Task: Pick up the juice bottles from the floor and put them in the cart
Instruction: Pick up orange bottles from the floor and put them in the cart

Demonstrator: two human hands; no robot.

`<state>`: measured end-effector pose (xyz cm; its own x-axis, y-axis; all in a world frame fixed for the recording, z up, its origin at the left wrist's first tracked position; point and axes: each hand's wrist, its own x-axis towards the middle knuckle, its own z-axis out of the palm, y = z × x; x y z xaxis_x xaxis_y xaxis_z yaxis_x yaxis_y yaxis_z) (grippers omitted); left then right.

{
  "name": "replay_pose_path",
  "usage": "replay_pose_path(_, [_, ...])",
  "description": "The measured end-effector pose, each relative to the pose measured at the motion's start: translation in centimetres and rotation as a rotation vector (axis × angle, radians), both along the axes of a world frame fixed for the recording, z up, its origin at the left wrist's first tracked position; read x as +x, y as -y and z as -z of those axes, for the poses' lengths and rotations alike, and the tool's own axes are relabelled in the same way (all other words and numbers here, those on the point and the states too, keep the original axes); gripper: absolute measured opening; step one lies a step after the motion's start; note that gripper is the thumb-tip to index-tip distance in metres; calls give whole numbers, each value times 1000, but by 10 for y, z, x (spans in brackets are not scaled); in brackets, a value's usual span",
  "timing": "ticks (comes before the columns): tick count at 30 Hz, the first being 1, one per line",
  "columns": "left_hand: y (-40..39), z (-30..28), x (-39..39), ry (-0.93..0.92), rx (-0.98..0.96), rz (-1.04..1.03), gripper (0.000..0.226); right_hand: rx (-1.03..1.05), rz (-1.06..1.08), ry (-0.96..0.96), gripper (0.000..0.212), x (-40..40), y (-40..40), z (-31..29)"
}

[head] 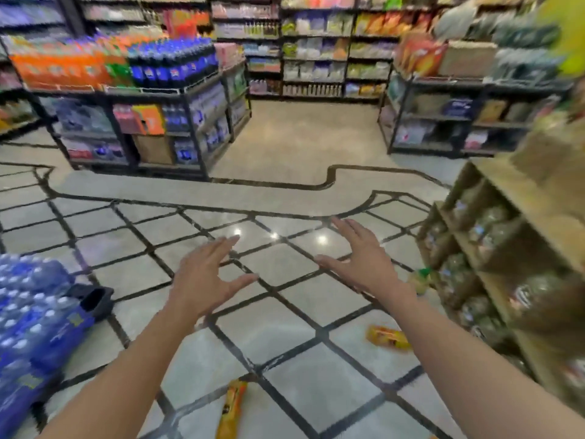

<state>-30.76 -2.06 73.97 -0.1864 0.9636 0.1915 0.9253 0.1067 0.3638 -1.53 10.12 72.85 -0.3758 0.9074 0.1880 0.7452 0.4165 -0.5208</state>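
Three juice bottles lie on the tiled floor. An orange-yellow bottle [231,410] lies near the bottom middle, below my left forearm. A second orange-yellow bottle [387,337] lies just left of my right forearm. A pale yellow bottle with a green cap [422,278] rests against the foot of the wooden shelf. My left hand [205,277] and my right hand [361,261] are both stretched out above the floor with fingers spread and nothing in them. No cart is in view. The picture is blurred.
A wooden shelf unit [506,248] with bagged goods stands on the right. Blue packs of water bottles [34,327] are stacked at the left, with a dark object [95,301] beside them. Dark metal racks [142,122] with drinks stand ahead.
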Motion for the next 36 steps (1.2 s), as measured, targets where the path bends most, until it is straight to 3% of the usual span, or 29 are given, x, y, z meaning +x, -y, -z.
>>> replay_pose_path(9, [-189, 13, 177, 3, 64, 371, 78, 28, 426, 71, 86, 215, -60, 25])
replay_pose_path(16, [-315, 88, 317, 51, 17, 620, 59, -88, 734, 105, 71, 334, -97, 107])
replay_pose_path(21, [-392, 176, 386, 44, -100, 755, 56, -247, 899, 139, 64, 403, -107, 190])
replay_pose_path(25, [-429, 273, 435, 110, -253, 773, 52, -389, 1002, 83, 61, 446, -106, 298])
replay_pose_path(29, [-456, 401, 483, 146, -256, 820, 50, -503, 1013, 12, 78, 480, -110, 456])
replay_pose_path(32, [-474, 518, 514, 187, -206, 841, 46, -474, 1013, 24, 78, 505, -119, 580])
replay_pose_path(36, [-499, 678, 544, 171, -139, 925, 44, -374, 1088, -58, 102, 532, -129, 721])
